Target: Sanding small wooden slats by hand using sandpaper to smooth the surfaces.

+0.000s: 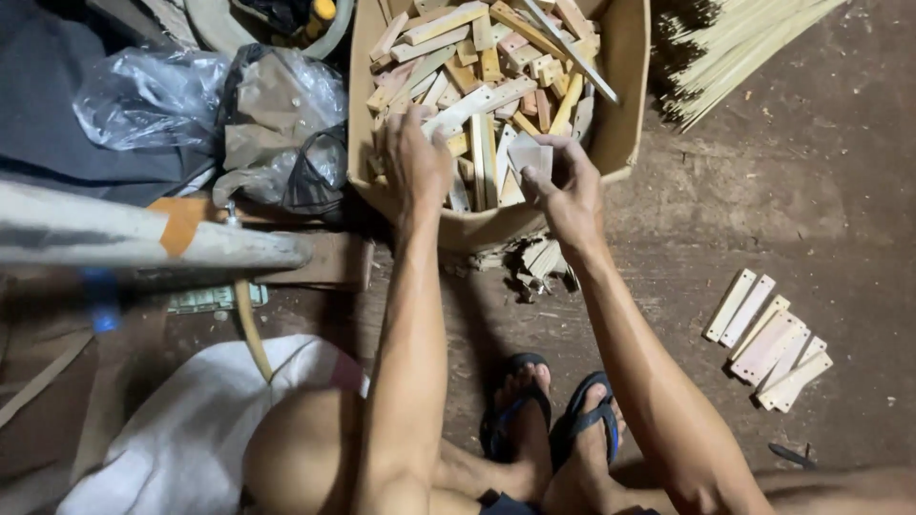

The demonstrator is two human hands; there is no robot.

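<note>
Gripping a small wood piece [530,154], R hand [565,194]; L hand [416,160] half-curled on box [625,86] scraps.

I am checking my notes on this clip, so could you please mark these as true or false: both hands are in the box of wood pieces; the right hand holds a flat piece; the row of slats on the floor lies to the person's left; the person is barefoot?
1. Both hands are at the cardboard box of wood pieces. True.
2. The right hand holds a flat piece. True; the left hand rests on the pile.
3. The row of slats lies to the person's left. False: it lies on the floor to the right.
4. The person is barefoot. False: they wear dark sandals.
</note>
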